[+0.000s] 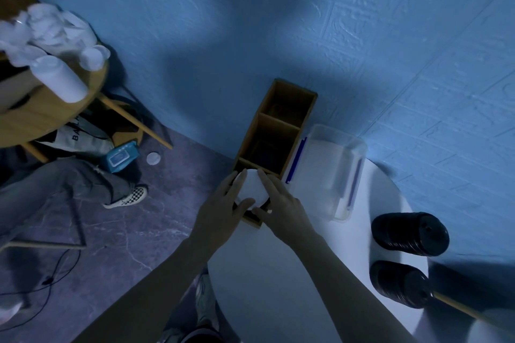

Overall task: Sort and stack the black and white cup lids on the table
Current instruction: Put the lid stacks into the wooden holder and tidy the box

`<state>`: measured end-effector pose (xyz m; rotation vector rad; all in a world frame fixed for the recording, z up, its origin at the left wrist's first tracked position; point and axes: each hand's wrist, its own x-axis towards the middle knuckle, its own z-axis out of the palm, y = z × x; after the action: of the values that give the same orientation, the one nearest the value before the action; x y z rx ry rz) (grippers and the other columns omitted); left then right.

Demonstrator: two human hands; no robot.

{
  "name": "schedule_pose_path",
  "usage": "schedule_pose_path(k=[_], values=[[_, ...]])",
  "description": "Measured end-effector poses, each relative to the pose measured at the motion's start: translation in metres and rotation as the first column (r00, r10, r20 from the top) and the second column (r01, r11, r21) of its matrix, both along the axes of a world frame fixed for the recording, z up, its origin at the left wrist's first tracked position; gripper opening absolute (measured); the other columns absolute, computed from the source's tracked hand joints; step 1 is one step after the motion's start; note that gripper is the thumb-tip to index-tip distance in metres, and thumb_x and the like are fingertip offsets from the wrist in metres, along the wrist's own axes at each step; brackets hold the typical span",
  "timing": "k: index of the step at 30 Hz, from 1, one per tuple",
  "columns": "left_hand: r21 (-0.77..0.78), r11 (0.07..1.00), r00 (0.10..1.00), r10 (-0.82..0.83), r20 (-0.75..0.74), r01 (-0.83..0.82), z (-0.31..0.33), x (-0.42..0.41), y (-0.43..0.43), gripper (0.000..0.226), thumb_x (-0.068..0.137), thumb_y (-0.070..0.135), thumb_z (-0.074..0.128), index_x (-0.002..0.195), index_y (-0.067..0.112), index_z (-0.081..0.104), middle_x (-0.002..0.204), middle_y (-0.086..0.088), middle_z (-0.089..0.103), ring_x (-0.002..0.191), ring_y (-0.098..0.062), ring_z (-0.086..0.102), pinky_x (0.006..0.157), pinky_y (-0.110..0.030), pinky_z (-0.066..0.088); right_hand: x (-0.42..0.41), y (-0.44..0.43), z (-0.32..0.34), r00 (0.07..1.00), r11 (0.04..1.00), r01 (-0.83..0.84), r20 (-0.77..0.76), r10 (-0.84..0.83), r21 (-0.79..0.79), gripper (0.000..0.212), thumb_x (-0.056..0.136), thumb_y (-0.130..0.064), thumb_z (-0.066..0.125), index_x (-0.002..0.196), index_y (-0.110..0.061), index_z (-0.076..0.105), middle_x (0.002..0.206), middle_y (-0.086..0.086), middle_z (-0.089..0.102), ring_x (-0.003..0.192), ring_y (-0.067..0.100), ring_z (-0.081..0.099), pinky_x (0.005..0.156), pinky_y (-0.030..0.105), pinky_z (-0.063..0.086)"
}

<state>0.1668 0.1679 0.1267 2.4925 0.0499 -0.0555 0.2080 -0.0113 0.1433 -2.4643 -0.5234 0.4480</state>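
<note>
Divided box (pixel 278 120) at the table's (pixel 264 273) far edge, tub (pixel 328 172) just right of it, lid stacks (pixel 409 234) (two) farther right.

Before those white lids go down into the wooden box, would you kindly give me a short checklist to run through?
1. Grip: left hand and right hand both hold the white lids: ok.
2. Lids are at the nearest compartment of the wooden box: ok.
3. That compartment is free below: cannot tell, the hands hide it.
4. Far black stack and near black stack stand on the table, away from the hands: ok.
5. Clear container stands beside the box, not over it: ok.
</note>
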Motion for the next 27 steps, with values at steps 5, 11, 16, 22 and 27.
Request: schedule_pose_path(k=[5, 11, 16, 22, 27], values=[[0.017, 0.999, 0.999, 0.029, 0.027, -0.030, -0.006, -0.012, -0.002, 0.075, 0.099, 0.064, 0.042, 0.161, 0.023, 0.027, 0.164, -0.006, 0.032, 0.140, -0.025, 0.047, 0.097, -0.034, 0.050, -0.007, -0.003, -0.004, 1.000, 1.000, 0.012, 0.022, -0.012, -0.016, 0.092, 0.094, -0.043, 0.069, 0.161, -0.032, 0.007, 0.161, -0.002, 0.025, 0.118, 0.024, 0.060, 0.094, 0.044, 0.057], [0.125, 0.992, 0.995, 0.003, 0.099, -0.015, 0.000, -0.021, -0.006, 0.065, 0.100, 0.049, 0.048, 0.157, 0.018, 0.036, 0.158, -0.014, 0.042, 0.134, -0.032, 0.053, 0.095, -0.043, 0.055, -0.011, -0.006, -0.007, 0.999, 0.999, 0.010, 0.032, -0.008, -0.052, 0.087, 0.096, -0.040, 0.067, 0.161, -0.030, 0.010, 0.163, 0.001, 0.025, 0.110, 0.023, 0.064, 0.093, 0.043, 0.057], [0.332, 0.941, 0.991, -0.098, 0.093, 0.062, 0.006, -0.013, -0.005, 0.060, 0.102, 0.044, 0.047, 0.152, 0.012, 0.043, 0.154, -0.019, 0.045, 0.134, -0.039, 0.051, 0.098, -0.051, 0.056, -0.011, -0.011, 0.003, 0.988, 0.985, -0.040, 0.140, 0.064, -0.167, 0.080, 0.099, -0.039, 0.062, 0.160, -0.026, 0.012, 0.159, 0.003, 0.030, 0.111, 0.024, 0.064, 0.088, 0.037, 0.058], [0.513, 0.835, 0.963, -0.263, 0.056, 0.198, 0.027, 0.002, -0.026, 0.061, 0.103, 0.051, 0.041, 0.145, 0.008, 0.054, 0.154, -0.020, 0.047, 0.145, -0.041, 0.041, 0.111, -0.058, 0.042, -0.024, -0.053, 0.002, 0.963, 0.961, -0.015, 0.256, 0.089, -0.275, 0.082, 0.095, -0.052, 0.062, 0.159, -0.023, 0.019, 0.165, 0.009, 0.028, 0.148, 0.031, 0.036, 0.114, 0.048, 0.044], [0.594, 0.725, 0.923, -0.375, -0.085, 0.349, 0.029, 0.003, -0.078, 0.080, 0.096, 0.059, 0.054, 0.156, 0.010, 0.037, 0.163, -0.019, 0.034, 0.154, -0.038, 0.022, 0.123, -0.057, 0.023, -0.047, -0.109, 0.007, 0.957, 0.943, 0.106, 0.290, -0.010, -0.316, 0.080, 0.098, -0.060, 0.049, 0.161, -0.018, 0.021, 0.168, 0.014, 0.022, 0.156, 0.034, 0.018, 0.124, 0.050, 0.018]])
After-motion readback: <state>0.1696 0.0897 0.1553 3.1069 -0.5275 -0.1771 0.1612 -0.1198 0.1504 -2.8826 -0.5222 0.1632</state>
